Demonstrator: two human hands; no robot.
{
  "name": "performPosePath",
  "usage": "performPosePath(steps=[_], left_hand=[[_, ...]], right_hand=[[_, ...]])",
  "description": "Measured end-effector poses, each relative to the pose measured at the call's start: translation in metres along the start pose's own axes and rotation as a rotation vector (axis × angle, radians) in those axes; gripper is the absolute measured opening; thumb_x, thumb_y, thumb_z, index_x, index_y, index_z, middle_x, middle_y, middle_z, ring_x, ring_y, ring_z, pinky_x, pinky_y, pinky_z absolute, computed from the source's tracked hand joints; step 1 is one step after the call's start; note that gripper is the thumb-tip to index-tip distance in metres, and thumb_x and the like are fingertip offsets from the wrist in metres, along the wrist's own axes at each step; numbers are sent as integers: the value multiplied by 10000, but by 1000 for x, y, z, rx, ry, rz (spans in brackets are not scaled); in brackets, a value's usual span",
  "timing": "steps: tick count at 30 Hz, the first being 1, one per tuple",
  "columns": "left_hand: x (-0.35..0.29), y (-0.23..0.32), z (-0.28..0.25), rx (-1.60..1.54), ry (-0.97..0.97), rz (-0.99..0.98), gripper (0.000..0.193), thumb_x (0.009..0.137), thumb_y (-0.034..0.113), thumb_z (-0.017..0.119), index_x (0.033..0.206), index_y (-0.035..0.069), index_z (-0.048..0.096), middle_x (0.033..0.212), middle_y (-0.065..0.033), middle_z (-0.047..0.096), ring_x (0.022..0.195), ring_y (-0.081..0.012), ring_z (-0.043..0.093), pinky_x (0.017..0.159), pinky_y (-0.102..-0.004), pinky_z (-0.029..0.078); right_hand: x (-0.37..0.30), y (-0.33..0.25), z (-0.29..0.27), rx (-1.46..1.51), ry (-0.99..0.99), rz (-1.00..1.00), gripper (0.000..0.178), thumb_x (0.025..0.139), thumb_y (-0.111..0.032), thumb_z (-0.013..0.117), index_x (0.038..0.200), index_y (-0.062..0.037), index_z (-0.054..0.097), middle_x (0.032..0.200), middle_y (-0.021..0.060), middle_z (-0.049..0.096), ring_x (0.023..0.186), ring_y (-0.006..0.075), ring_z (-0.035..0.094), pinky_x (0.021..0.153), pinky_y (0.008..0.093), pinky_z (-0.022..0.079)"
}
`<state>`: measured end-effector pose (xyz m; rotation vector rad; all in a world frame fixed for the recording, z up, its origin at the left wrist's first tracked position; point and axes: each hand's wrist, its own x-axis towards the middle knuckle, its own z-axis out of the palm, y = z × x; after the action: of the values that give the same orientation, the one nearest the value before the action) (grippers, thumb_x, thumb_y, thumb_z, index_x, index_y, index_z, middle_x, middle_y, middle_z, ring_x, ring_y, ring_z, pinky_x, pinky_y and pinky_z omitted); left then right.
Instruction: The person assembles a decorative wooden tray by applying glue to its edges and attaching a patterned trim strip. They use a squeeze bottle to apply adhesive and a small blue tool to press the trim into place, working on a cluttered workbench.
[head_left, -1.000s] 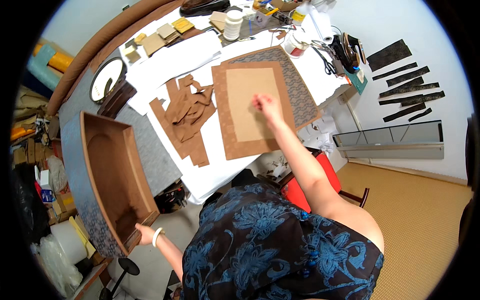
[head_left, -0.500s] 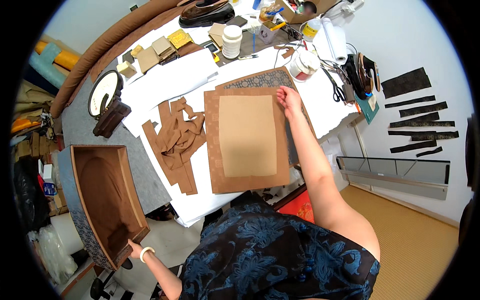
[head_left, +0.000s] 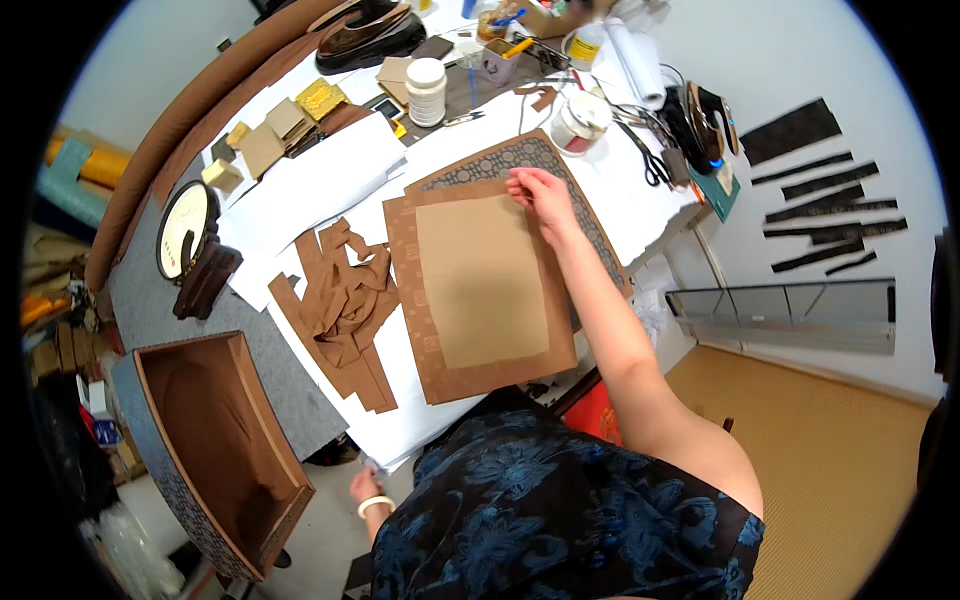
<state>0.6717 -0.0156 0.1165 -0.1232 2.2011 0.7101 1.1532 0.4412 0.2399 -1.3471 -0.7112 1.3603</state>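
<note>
A tan sheet [head_left: 480,290] lies on a larger brown patterned sheet [head_left: 435,385], over a grey patterned panel [head_left: 480,170] on the table. At the upper right corner of the tan sheet, my right hand [head_left: 543,198] has its fingers curled and pressed together; what lies between them is hidden. My left hand [head_left: 366,486], with a white bangle [head_left: 376,506], is low by the table's front edge, close to the corner of the white paper [head_left: 385,440]. Its fingers are small and blurred. Left of it stands an open curved box [head_left: 215,430] with brown lining and a patterned outside.
Brown fabric scraps [head_left: 345,300] lie left of the sheets. Farther back are a white bottle [head_left: 426,92], a white tub [head_left: 580,124], scissors [head_left: 648,155] and an iron [head_left: 705,125]. A round framed piece [head_left: 188,230] stands at the left, and dark strips [head_left: 830,190] hang on the wall.
My left hand has left the box rim and moved right to the table's front edge. My right hand has shifted left onto the sheets' upper corner, its fingers closing. The whole view has shifted.
</note>
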Motion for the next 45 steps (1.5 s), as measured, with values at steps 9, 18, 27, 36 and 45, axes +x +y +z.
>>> performPosePath(steps=[9, 18, 27, 36, 45], left_hand=[[-24, 26, 77, 110, -258, 25, 190, 849, 117, 724, 840, 119, 534, 553, -56, 576, 368, -120, 426, 337, -262, 290], [-55, -58, 133, -68, -77, -211, 122, 840, 36, 618, 928, 34, 534, 693, -194, 634, 507, -299, 624, 417, -418, 505], [-173, -87, 145, 428, -5, 151, 108, 835, 140, 651, 798, 38, 648, 673, -91, 639, 568, -199, 607, 514, -363, 472], [-251, -11, 195, 367, 520, 316, 184, 835, 190, 650, 799, 10, 661, 674, -167, 648, 613, -291, 642, 620, -403, 514], [-350, 234, 260, -268, -549, 891, 960, 763, 211, 833, 1530, 129, 261, 1485, -87, 404, 1368, -263, 429, 1086, -477, 431]], right_hand=[[27, -75, -148, -55, 391, -319, 186, 952, -83, 598, 1088, 17, 675, 892, 74, 713, 731, 106, 632, 677, 245, 518], [364, -125, -255, -529, 455, -197, 758, 713, -171, 839, 1350, 38, 487, 1262, 153, 593, 1110, 234, 605, 908, 351, 524], [531, -81, -232, -962, 299, -191, 1335, 552, -500, 924, 1506, 84, 194, 1519, 255, 358, 1408, 343, 377, 1168, 400, 312], [425, -131, -214, -390, 131, -747, 656, 700, -244, 879, 1163, 91, 557, 1190, 205, 647, 1043, 295, 642, 936, 415, 522], [29, -91, -37, -516, -937, -454, 939, 595, -274, 940, 1359, 17, 479, 1230, 127, 548, 1130, 250, 569, 955, 402, 481]])
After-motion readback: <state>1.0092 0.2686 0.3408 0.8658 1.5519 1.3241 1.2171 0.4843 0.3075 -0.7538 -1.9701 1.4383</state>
